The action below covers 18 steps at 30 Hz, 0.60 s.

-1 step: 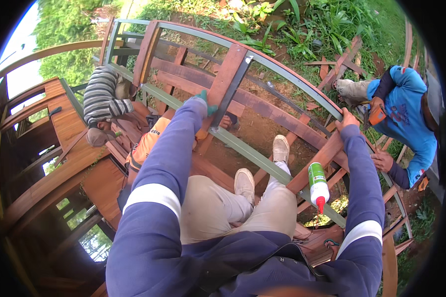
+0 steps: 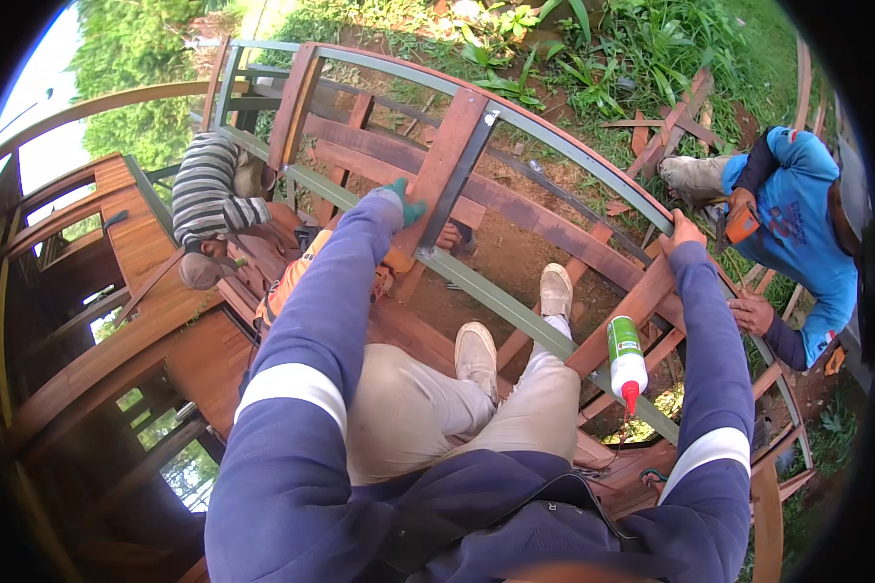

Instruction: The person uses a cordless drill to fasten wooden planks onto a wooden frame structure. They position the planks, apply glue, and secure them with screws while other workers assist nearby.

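Observation:
My left hand, in a teal glove, grips the edge of a reddish-brown wooden plank that crosses a curved frame. My bare right hand is closed around the frame's curved outer rail, where another short wooden crosspiece meets it. A white bottle with a green label and red nozzle lies nozzle toward me, over that crosspiece and the green metal bar. Below the left plank, another person's hand shows beside the bar.
At right, a person in blue holds an orange tool and touches the frame. A person in a striped shirt bends at left; one in orange is partly hidden by my left arm. Boards lie on grass.
The view has shifted slightly. The person in orange now shows less of the shirt behind my left arm. Both my hands keep their places on the frame.

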Available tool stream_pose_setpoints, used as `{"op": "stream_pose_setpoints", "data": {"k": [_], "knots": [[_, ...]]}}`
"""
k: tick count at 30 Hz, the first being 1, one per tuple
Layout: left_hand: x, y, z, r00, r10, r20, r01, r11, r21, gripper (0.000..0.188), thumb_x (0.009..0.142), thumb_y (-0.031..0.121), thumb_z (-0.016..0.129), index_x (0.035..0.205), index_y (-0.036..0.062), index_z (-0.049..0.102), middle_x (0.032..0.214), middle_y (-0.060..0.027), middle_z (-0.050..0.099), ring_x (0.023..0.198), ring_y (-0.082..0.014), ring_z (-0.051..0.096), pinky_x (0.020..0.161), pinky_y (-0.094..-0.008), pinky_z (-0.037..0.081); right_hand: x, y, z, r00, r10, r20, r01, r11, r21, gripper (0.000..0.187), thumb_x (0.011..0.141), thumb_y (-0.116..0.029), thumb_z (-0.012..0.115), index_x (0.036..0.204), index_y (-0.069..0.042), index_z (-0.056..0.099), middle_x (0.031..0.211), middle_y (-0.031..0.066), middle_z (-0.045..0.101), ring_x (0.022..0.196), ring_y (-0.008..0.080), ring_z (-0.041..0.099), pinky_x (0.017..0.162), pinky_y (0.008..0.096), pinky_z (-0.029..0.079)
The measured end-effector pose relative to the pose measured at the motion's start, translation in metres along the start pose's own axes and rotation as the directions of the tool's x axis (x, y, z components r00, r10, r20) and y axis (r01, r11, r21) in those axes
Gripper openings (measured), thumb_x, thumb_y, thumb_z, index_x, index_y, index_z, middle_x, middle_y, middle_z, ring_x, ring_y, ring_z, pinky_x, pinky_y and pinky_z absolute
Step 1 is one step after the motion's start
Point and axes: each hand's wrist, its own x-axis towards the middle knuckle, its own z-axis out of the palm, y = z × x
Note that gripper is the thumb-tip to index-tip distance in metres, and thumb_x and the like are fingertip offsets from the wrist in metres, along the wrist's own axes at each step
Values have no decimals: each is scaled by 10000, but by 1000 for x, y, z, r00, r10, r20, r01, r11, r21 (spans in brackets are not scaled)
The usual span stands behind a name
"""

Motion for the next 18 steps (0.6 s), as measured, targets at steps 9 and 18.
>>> {"op": "stream_pose_setpoints", "data": {"k": [9,18], "knots": [[-105,-91,-61,990,-93,-106,31,876,-480,623,969,446,674,1396,-3,616,1295,-179,717,1180,-253,689,1027,-359,519,7,-15,-9,990,78,121,-85,995,51,478,821,-265,824,1223,-157,588,1248,84,700,1238,303,639,1026,536,441],[110,61,-119,848,433,-304,-510,824,-248,815,945,481,734,1507,-50,474,1466,-253,587,1356,-317,586,1111,-413,484,-8,-5,7,994,105,23,-107,991,80,511,788,-212,828,1232,-160,581,1298,70,669,1272,307,608,1083,582,406]]}}
